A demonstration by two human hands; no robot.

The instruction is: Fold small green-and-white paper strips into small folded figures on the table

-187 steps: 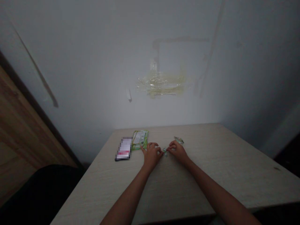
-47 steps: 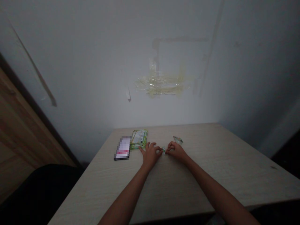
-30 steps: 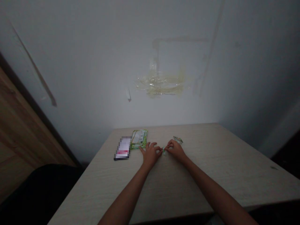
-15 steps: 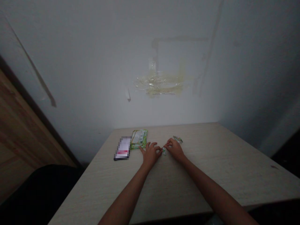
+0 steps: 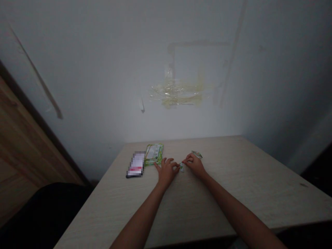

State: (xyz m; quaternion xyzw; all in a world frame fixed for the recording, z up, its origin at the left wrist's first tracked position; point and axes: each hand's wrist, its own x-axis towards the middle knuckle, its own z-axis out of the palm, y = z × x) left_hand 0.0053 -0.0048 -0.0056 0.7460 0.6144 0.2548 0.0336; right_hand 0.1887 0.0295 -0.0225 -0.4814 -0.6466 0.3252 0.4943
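A small green-and-white piece (image 5: 182,168), too small to make out its kind, lies on the table between my hands. My left hand (image 5: 166,172) rests palm down, its thumb and forefinger together at the piece's left edge and its other fingers spread. The outer fingers reach the near edge of a stack of green-and-white packets (image 5: 154,152). Just right of the small piece, my right hand (image 5: 194,165) has its fingertips pinched together; whatever they hold is hidden. Behind that hand lies another small green wrapper-like piece (image 5: 197,154), partly covered by it.
A phone-like object with a pixelated face (image 5: 136,165) lies left of the packets. The pale wooden table (image 5: 233,173) meets a wall (image 5: 103,86) with old tape on it. A dark rounded shape (image 5: 49,204) and wooden panel (image 5: 23,145) stand at the left.
My right hand has shifted very slightly rightward from the small piece, fingers still pinched. My left hand stays in place.
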